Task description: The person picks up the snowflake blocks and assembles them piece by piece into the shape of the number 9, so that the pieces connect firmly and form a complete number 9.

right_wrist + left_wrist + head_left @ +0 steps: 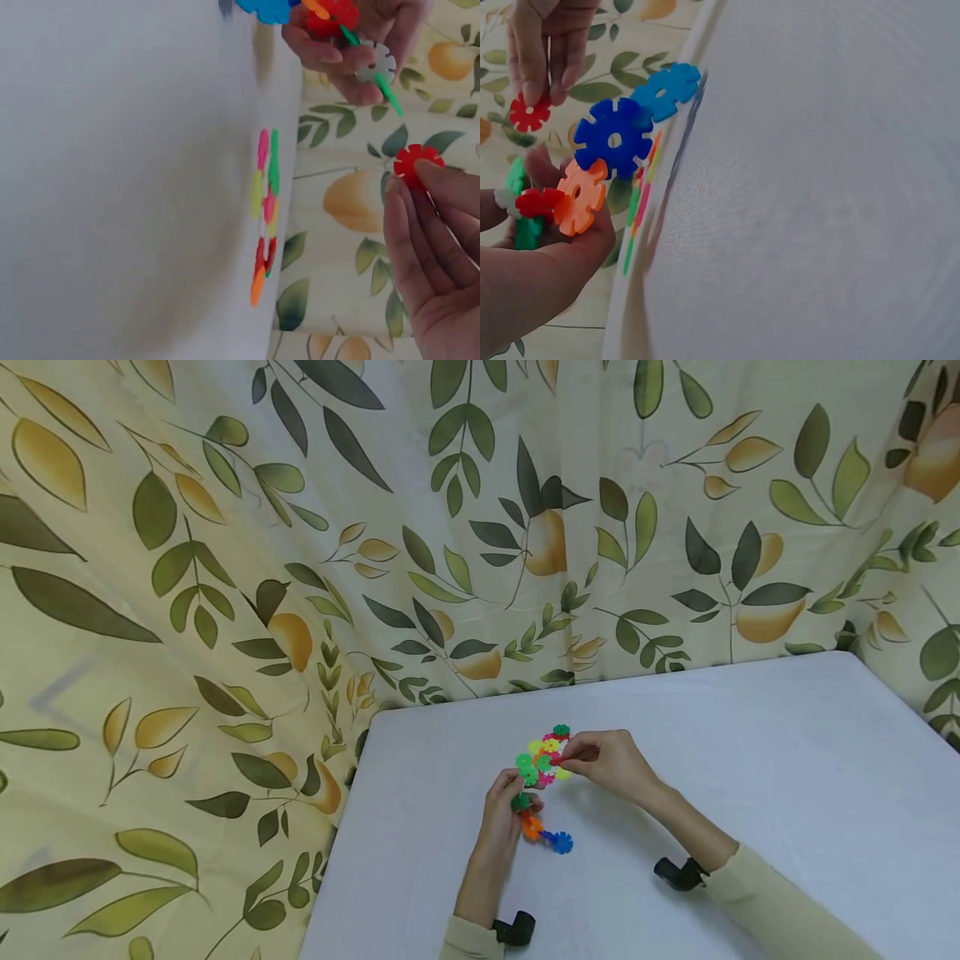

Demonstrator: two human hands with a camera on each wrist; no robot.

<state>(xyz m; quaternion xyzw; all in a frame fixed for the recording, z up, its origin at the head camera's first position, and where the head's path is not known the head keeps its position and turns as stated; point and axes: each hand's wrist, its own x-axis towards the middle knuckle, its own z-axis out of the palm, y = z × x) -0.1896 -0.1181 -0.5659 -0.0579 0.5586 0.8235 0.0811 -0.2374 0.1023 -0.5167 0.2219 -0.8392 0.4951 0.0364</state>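
My left hand (501,817) grips a chain of slotted plastic snowflake discs. In the left wrist view the chain runs from a green disc (516,180) past white and red ones to an orange disc (568,206), a dark blue disc (592,146) and a light blue disc (676,84). Between thumb and fingertips, my right hand (611,767) pinches a single red disc (409,157), held apart from the chain. Beyond the left hand, several loose discs (550,745) in green, yellow, pink, red and orange lie close together on the table.
A white cloth covers the table (750,760). A leaf-and-fruit patterned curtain (487,602) hangs behind it and along the left side. Black camera mounts sit at both wrists, beside the light sleeves (772,893).
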